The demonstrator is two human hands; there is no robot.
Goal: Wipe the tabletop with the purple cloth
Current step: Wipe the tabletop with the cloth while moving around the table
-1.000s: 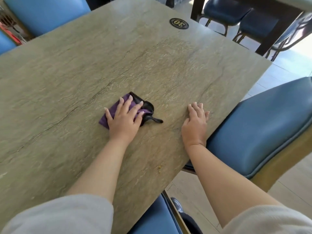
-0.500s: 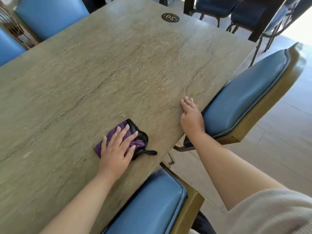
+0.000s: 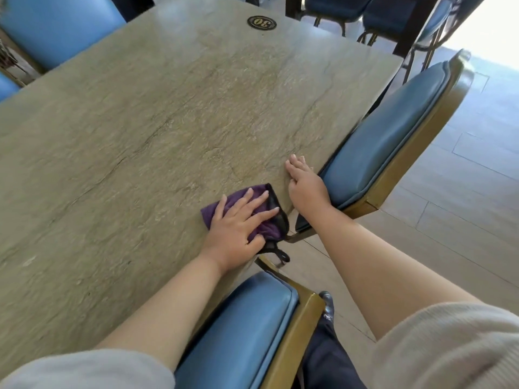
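The purple cloth [image 3: 266, 228], edged in black, lies bunched at the near right edge of the stone-look tabletop [image 3: 146, 130], its black loop hanging over the edge. My left hand [image 3: 238, 226] presses flat on the cloth with fingers spread, covering most of it. My right hand [image 3: 304, 186] rests palm down on the table edge just right of the cloth, holding nothing.
A blue padded chair [image 3: 393, 130] stands against the table's right side, another blue chair [image 3: 247, 329] right below the cloth. More blue chairs [image 3: 56, 26] are at the far left. A round "30" plaque [image 3: 261, 23] sits at the far end. Tiled floor lies to the right.
My left hand has slid the cloth rightward to the table's edge, close to my right hand, and its loop now hangs off. My right hand stayed on the edge.
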